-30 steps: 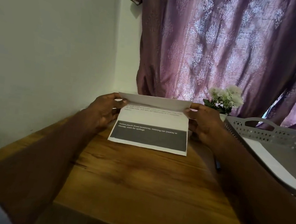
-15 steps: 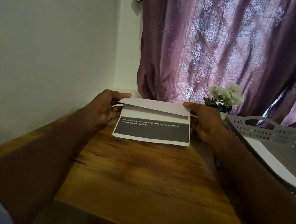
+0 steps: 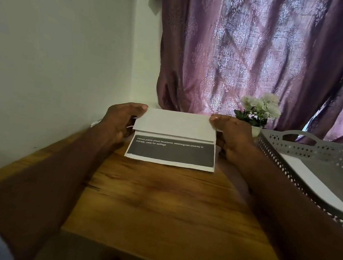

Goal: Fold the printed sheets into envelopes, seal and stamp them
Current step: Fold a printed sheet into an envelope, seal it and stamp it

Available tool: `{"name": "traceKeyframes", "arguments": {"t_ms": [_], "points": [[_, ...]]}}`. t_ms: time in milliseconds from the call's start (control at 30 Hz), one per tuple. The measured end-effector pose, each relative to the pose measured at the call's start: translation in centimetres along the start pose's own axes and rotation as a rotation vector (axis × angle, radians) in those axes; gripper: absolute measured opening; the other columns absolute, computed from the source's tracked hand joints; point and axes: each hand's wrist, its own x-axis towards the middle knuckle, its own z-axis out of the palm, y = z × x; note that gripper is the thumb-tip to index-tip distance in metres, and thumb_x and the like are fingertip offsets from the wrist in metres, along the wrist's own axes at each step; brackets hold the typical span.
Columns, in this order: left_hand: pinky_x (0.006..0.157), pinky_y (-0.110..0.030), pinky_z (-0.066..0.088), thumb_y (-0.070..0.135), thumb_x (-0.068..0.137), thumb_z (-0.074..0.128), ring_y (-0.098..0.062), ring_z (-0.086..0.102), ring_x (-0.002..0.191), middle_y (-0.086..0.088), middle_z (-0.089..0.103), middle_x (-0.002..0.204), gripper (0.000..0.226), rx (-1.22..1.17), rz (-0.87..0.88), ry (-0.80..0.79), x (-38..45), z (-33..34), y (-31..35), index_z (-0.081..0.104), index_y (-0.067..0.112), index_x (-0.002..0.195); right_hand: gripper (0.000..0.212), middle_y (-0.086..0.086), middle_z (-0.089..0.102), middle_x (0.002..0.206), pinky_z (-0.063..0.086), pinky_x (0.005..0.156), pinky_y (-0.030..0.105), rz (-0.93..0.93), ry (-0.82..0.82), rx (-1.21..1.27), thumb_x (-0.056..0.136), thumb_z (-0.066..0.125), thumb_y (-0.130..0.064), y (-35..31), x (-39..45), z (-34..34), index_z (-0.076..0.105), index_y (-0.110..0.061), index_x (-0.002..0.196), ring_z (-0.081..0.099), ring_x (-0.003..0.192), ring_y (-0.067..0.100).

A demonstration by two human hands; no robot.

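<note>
- The printed sheet lies on the wooden table just above the frame's centre, its far part folded over toward the person as a plain white flap that covers the upper half.
- Below the flap a dark printed band with small white text faces up; its near edge rests flat on the wood.
- The left hand pinches the flap's corner at 9 o'clock of the sheet, thumb on top, fingers curled underneath.
- The right hand pinches the opposite corner at 3 o'clock in the same way.
- A grey perforated tray stands at 3 o'clock of the sheet, just beyond the right forearm, with white paper lying inside.
- A small pot of white flowers stands at 1 o'clock, behind the right hand.
- A purple patterned curtain hangs at 12 o'clock, a pale wall at 9 o'clock.
</note>
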Motion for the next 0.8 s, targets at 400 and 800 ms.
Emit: {"name": "traceKeyframes", "arguments": {"t_ms": [400, 800], "points": [[0.083, -0.036, 0.061, 0.076, 0.081, 0.060, -0.023, 0.077, 0.102, -0.005, 0.080, 0.113, 0.072, 0.122, -0.048, -0.262, -0.3, 0.4, 0.3, 0.069, 0.018, 0.123, 0.007, 0.015, 0.071, 0.092, 0.063, 0.074, 0.041, -0.057, 0.126, 0.109, 0.091, 0.073, -0.004, -1.0, -0.2, -0.6, 0.071, -0.009, 0.087, 0.065, 0.079, 0.027], [0.079, -0.040, 0.064, 0.005, 0.087, 0.079, -0.031, 0.079, 0.089, -0.022, 0.078, 0.107, 0.021, 0.087, 0.043, -0.202, 0.4, 0.2, -0.8, 0.076, -0.001, 0.107, 0.038, 0.019, 0.077, 0.100, 0.064, 0.068, 0.036, 0.018, -0.126, -0.135, 0.078, 0.086, -0.003, -0.5, 0.0, -0.5, 0.073, 0.003, 0.112, 0.076, 0.080, 0.027]]}}
